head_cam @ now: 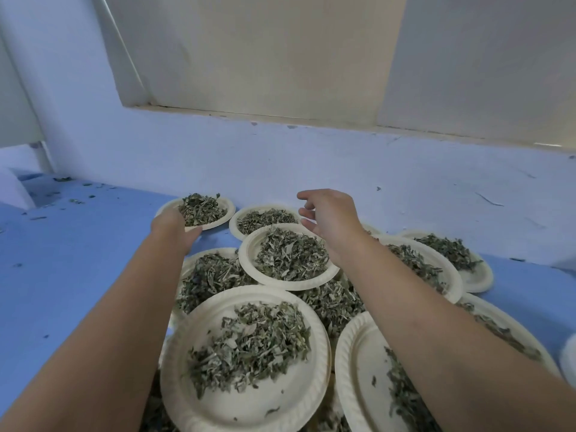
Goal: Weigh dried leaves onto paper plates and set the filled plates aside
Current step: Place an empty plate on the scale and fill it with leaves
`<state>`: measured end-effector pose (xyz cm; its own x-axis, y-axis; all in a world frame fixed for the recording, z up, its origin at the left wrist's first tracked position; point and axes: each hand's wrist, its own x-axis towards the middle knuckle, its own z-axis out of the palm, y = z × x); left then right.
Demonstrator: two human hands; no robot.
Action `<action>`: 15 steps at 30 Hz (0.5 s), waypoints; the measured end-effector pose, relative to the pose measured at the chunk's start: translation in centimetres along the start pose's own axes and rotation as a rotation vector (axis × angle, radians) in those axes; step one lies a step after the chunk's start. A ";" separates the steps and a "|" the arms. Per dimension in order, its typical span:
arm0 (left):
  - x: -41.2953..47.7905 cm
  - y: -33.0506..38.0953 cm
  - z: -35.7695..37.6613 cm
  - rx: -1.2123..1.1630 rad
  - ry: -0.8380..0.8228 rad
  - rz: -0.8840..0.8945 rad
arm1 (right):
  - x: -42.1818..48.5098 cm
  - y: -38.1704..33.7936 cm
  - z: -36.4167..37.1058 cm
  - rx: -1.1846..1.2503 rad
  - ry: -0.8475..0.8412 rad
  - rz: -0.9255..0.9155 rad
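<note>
L hand [176,227] grips near rim of far-left plate [230,209], dried leaves [201,209] heaped on it, at back of blue table [78,260] near wall [280,169]. R hand [332,221] hovers over other filled plates [296,286], fingers loose, holding nothing.

Plates [224,410]: matt cream paper you can see, with ribbed rims.
Leaves [249,341]: dry, crumpled, dull green, rough.
Surface [78,269]: smooth matt blue before you.
Wall [311,157]: painted, matt, scuffed along your surface's far edge.
</note>
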<state>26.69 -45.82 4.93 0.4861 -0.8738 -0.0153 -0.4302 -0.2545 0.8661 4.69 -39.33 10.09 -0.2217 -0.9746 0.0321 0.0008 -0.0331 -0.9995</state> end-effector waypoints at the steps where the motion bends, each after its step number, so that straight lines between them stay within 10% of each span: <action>1: -0.3 -0.2 0.2 0.082 0.001 0.049 | 0.0 0.1 -0.1 -0.001 0.004 0.006; 7: -2.6 -0.1 -0.2 -0.100 -0.008 -0.111 | -1.8 -0.4 -0.8 -0.001 -0.006 0.023; 12: -8.8 4.4 -0.8 -1.049 -0.340 -0.328 | -5.0 -2.6 -3.4 0.034 -0.007 0.015; 15: -13.6 7.3 -0.8 -1.121 -0.409 -0.294 | -7.9 -4.5 -6.4 0.051 0.009 -0.014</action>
<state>17.58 -35.44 11.87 0.0929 -0.9603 -0.2631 0.6448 -0.1433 0.7508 0.18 -30.07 14.24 -0.2308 -0.9719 0.0460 0.0467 -0.0583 -0.9972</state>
